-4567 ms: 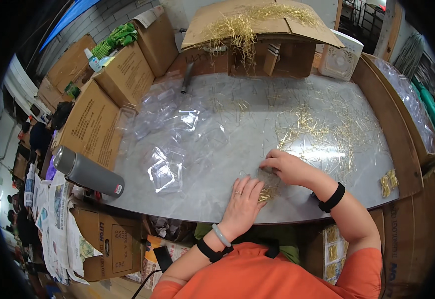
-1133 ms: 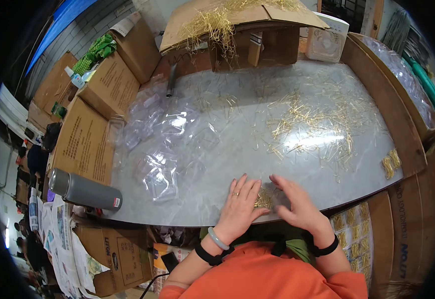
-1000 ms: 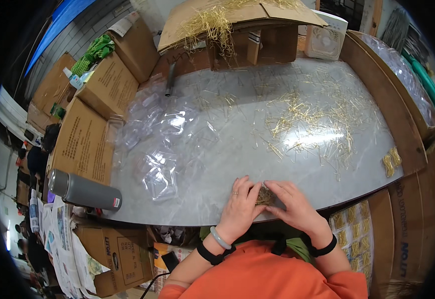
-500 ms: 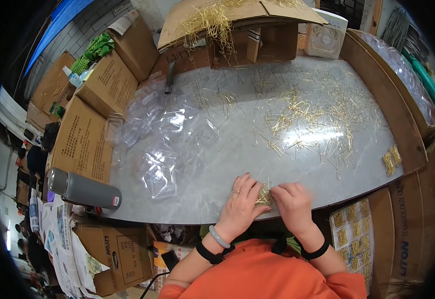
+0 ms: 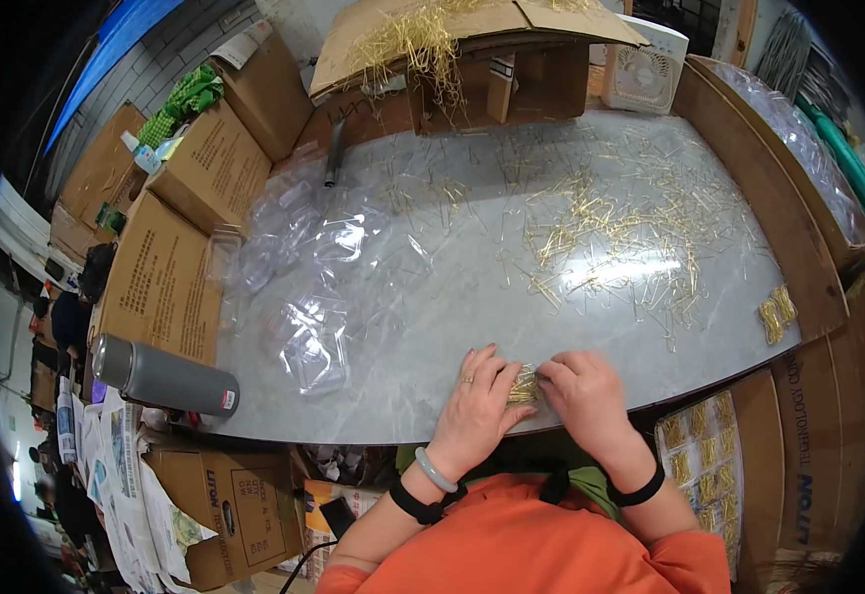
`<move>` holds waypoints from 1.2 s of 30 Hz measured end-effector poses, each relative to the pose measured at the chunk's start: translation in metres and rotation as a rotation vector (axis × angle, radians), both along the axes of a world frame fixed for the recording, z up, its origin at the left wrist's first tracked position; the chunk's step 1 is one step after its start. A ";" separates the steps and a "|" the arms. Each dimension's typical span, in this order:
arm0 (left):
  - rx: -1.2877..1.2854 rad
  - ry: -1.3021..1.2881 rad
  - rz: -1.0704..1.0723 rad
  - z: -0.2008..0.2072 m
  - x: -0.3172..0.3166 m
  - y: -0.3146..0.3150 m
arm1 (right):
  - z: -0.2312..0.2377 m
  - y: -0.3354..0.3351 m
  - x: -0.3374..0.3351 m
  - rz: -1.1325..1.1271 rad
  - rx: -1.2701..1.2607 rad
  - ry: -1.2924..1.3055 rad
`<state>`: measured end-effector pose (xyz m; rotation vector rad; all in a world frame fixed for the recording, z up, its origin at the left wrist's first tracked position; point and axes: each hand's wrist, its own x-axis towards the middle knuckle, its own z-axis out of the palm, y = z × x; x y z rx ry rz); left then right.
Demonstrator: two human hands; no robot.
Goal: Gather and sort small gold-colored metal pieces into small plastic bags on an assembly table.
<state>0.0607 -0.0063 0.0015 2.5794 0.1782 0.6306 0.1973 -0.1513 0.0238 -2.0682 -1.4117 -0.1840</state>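
At the table's near edge, a small bundle of gold wire hooks [image 5: 522, 384] lies between my hands. My left hand [image 5: 472, 398] grips its left side, with the fingers along the far end and the thumb at the near end. Curled fingers of my right hand [image 5: 585, 398] pinch at the right side of the bundle and partly hide it. Whether a clear case surrounds the bundle, I cannot make out. Loose gold wire hooks [image 5: 610, 238] spread over the grey tabletop [image 5: 452, 322] beyond my hands. Clear plastic boxes [image 5: 315, 342] lie in a heap to the left.
A grey flask [image 5: 167, 376] lies at the left edge beside cardboard boxes [image 5: 160, 287]. More hooks hang from a cardboard shelf [image 5: 551, 84] at the back, near a white fan [image 5: 644, 69]. Two hook bundles [image 5: 777, 315] sit far right. A tray of bundles [image 5: 702, 460] is below right.
My right hand has shifted slightly, its fingers turned a little differently at the bundle, and more of the hooks show. My left hand stays in place.
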 end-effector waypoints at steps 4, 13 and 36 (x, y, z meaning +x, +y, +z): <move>-0.004 0.004 0.014 -0.005 -0.001 0.001 | -0.003 -0.002 -0.012 0.080 0.045 0.347; -0.296 -0.029 -0.076 0.008 -0.009 0.008 | 0.005 0.004 0.001 0.364 -0.027 0.183; -0.298 0.311 -0.062 0.044 -0.020 0.043 | -0.023 0.006 -0.002 0.329 0.068 0.101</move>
